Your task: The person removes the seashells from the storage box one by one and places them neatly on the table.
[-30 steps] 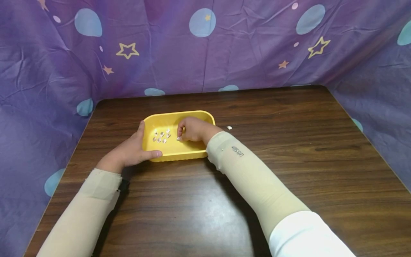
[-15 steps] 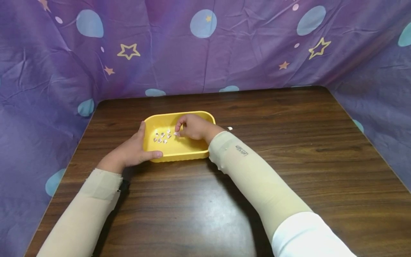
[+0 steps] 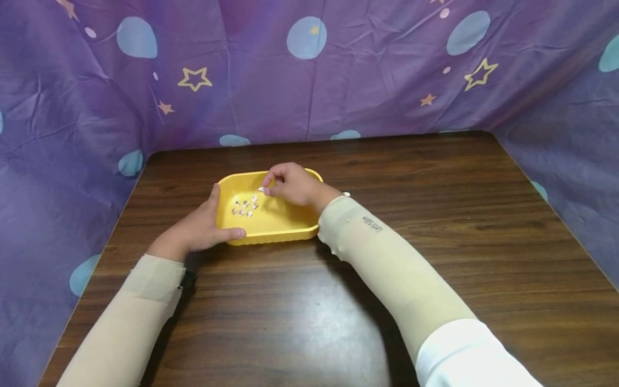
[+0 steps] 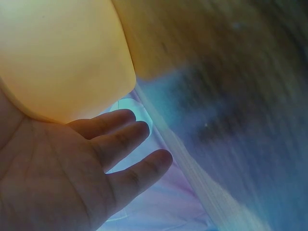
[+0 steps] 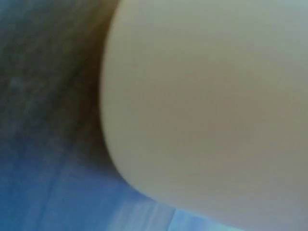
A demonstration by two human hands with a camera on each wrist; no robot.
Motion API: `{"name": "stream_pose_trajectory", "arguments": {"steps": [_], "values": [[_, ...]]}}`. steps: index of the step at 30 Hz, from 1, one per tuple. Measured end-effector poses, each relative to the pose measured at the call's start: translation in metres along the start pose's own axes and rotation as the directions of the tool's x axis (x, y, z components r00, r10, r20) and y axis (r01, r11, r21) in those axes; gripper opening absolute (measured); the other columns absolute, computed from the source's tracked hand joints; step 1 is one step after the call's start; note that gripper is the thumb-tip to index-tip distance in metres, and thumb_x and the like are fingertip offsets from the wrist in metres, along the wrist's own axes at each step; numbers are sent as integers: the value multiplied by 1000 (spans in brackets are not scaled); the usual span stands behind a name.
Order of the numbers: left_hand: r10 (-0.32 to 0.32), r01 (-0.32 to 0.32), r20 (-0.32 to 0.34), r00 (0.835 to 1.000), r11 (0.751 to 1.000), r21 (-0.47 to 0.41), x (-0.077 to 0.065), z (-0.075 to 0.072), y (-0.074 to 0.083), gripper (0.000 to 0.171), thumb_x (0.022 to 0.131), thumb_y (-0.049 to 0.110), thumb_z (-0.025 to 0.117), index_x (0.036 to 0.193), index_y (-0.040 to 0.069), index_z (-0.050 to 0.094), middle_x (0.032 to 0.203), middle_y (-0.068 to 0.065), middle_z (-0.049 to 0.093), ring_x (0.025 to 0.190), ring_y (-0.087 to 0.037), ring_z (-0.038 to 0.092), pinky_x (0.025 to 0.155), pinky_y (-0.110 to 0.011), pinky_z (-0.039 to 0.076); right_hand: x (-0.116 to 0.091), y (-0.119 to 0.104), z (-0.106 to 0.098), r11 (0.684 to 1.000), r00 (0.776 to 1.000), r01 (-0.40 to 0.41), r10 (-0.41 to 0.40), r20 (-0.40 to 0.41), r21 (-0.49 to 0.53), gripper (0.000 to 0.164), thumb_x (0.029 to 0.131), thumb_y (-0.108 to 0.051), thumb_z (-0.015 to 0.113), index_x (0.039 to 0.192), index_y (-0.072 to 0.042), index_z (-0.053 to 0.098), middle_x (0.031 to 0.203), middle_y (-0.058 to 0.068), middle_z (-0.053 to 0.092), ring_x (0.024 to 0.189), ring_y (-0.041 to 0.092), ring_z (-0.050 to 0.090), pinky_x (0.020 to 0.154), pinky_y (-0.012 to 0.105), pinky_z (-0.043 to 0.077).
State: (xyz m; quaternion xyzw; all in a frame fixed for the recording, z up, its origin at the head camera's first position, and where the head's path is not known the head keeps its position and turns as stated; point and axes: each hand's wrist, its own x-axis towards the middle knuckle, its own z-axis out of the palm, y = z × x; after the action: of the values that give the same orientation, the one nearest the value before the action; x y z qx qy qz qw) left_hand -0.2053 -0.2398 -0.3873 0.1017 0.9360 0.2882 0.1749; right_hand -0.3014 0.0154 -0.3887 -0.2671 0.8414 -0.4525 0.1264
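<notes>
My left hand (image 3: 195, 226) rests against the left end of a shallow yellow plastic tray (image 3: 275, 236). Its thumb lies over the near rim. In the left wrist view the hand's other fingers (image 4: 137, 175) are extended beside the tray wall (image 4: 67, 57). Above the tray's far side, my right hand (image 3: 295, 185) pinches a small white piece (image 3: 261, 189) between thumb and fingertips; its exact kind is too small to tell. Several similar small white, shiny pieces (image 3: 245, 204) lie on the tray floor, left of the middle. The right wrist view shows only the blurred tray wall (image 5: 207, 120).
The tray stands on a dark wood-grain table (image 3: 435, 242). One white piece (image 3: 346, 194) lies on the table right of the tray, partly behind the right wrist. A purple cloth (image 3: 251, 70) with stars and blue spots hangs behind the table and along its sides.
My right hand has risen from the tray floor toward the far rim, moving slightly left, with the white piece still pinched. My left hand has stayed at the tray's left end.
</notes>
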Motion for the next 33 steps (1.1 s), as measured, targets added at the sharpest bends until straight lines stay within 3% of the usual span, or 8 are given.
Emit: {"name": "stream_pose_trajectory", "arguments": {"steps": [10, 16, 26, 33], "values": [[-12, 12, -6, 1000, 1000, -17, 1, 4, 1, 137, 90, 55, 78, 161, -3, -24, 170, -37, 8, 150, -47, 33, 123, -61, 26, -16, -9, -24, 989, 999, 18, -12, -46, 146, 10, 95, -11, 79, 104, -7, 78, 66, -4, 42, 64, 11, 41, 62, 25, 38], [-20, 20, -15, 1000, 999, -31, 1, 5, 3, 137, 90, 52, 79, 162, -2, -24, 170, -38, 10, 147, -45, 36, 123, -62, 27, -29, -9, -42, 980, 996, 35, -18, -84, 198, 9, 94, -7, 78, 103, -5, 78, 67, -2, 46, 63, 11, 42, 58, 24, 37], [6, -7, -33, 999, 999, -36, -3, 4, 0, 139, 88, 54, 80, 162, -1, -24, 160, -37, 31, 128, -40, 46, 115, -59, 35, -51, -1, -70, 979, 992, 9, 16, -122, 205, 10, 96, -8, 76, 105, -3, 77, 67, -1, 46, 57, 10, 38, 52, 23, 32], [4, -5, -28, 1000, 999, -36, -2, 4, 2, 139, 88, 54, 80, 163, 1, -24, 159, -35, 33, 128, -39, 46, 115, -59, 36, -65, 9, -90, 991, 989, -18, 37, -145, 133, 12, 97, -12, 76, 106, -5, 77, 67, -1, 47, 60, 10, 40, 56, 24, 35]]}}
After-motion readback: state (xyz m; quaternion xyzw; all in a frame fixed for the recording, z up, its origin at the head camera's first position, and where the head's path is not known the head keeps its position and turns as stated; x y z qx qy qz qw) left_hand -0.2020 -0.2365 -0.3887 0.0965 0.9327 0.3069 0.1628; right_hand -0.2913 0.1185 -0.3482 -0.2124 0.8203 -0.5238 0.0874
